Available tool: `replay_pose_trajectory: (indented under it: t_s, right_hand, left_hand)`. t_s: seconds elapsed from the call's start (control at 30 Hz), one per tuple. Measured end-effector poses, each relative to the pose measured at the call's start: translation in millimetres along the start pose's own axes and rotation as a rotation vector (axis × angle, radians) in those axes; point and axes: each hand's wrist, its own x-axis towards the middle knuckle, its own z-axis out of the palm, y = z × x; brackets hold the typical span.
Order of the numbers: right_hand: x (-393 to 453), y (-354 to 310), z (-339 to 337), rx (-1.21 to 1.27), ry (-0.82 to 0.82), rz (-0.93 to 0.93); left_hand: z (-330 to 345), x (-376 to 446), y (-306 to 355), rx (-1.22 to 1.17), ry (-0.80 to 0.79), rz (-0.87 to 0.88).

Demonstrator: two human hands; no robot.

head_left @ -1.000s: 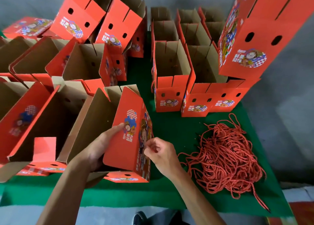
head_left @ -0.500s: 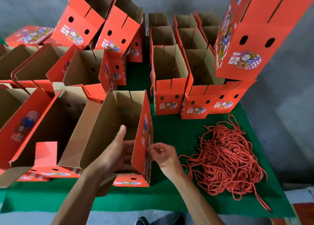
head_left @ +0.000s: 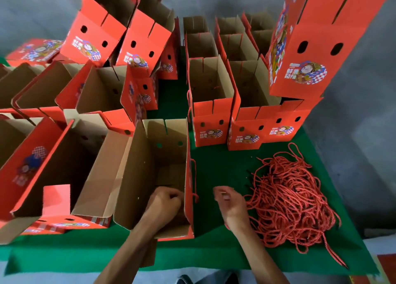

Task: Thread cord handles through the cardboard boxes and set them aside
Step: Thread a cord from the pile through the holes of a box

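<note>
The open box (head_left: 154,172) stands upright on the green cloth (head_left: 222,168) of the bench, hemmed on its left by another open box (head_left: 64,166) that touches it, and with rows of boxes (head_left: 212,103) behind. To its right lies a bare strip of green cloth, then the heap of red cords (head_left: 289,200), which spreads almost to the cloth's right edge. In front, a band of cloth runs to the near edge of the bench. A tall box (head_left: 308,41) stacked at the far right leans over the rows.

The left hand (head_left: 164,200) reaches down inside the open box at its near right corner, fingers curled against the inner face of the right wall; what they pinch is hidden. A red cord handle (head_left: 194,178) hangs in a loop on the outside of that wall. The right hand (head_left: 230,200) hovers over the bare cloth between box and heap, fingers loosely curled, blurred; whether it holds anything cannot be told.

Half a second ago the box was tilted toward the left with the left hand flat on its inner wall and the right hand at the outer wall. Now the box stands square, the left hand is deeper inside, and the right hand has drawn away toward the cords.
</note>
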Motion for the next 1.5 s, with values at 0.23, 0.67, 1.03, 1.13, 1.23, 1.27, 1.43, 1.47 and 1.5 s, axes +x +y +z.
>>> replay_pose_trajectory:
  t_s: [0.23,0.67,1.03,1.13,1.23,1.27,1.43,1.47,1.5]
  right_hand:
    - [7.3,47.8,-24.3,-1.044,-0.194,-0.149]
    - [14.2,21.8,-32.8,-1.134,-0.223,-0.090]
    - [-0.6,-1.2,-77.9,-0.142,0.341,0.036]
    - [-7.9,-7.0,-84.6,-0.069,0.313,0.059]
    - [-19.7,-13.9,-83.3,-0.007,0.300,0.042]
    - [-23.5,-17.0,-80.4,0.018,0.297,0.029]
    - [-32.5,-40.7,-56.6,0.094,0.174,-0.040]
    - [-30.9,-45.9,-52.8,0.089,0.151,-0.047]
    - [-28.3,-50.5,-49.7,0.072,0.129,-0.051]
  left_hand:
    - [-38.1,-28.2,-11.2,0.361,0.400,0.382]
    - [-142.0,-18.6,3.0,0.912,0.403,0.772]
    - [-68.3,4.7,56.3,0.826,0.228,0.800]
    - [-47.4,7.3,73.6,0.851,0.258,0.835]
    - [-34.3,12.1,85.5,0.822,0.255,0.860]
    - [-30.8,14.7,88.5,0.820,0.235,0.834]
    - [-22.4,36.3,94.0,0.651,0.065,0.563]
    - [-23.5,41.1,96.0,0.597,0.021,0.506]
    - [-24.2,46.4,96.1,0.518,-0.026,0.450]
